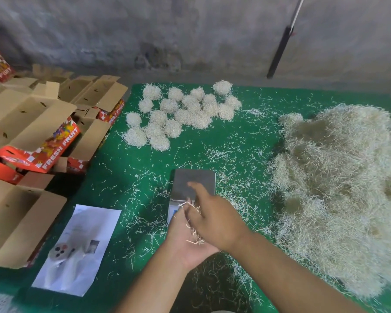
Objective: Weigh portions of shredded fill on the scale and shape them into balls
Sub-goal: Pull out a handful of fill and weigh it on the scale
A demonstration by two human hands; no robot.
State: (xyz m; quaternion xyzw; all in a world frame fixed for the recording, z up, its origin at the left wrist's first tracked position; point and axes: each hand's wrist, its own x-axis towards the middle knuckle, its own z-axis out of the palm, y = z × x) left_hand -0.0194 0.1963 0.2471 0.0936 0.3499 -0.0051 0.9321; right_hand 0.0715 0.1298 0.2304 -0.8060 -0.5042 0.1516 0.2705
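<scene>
Fill, pale and stringy, is heaped at the table's right; a few shreds lie between the hands. Left hand is palm-up, fingers relaxed, under the shreds. Right hand lies above, fingers extended over the scale. Balls cluster beyond, with bare green mat to the scale's left.
</scene>
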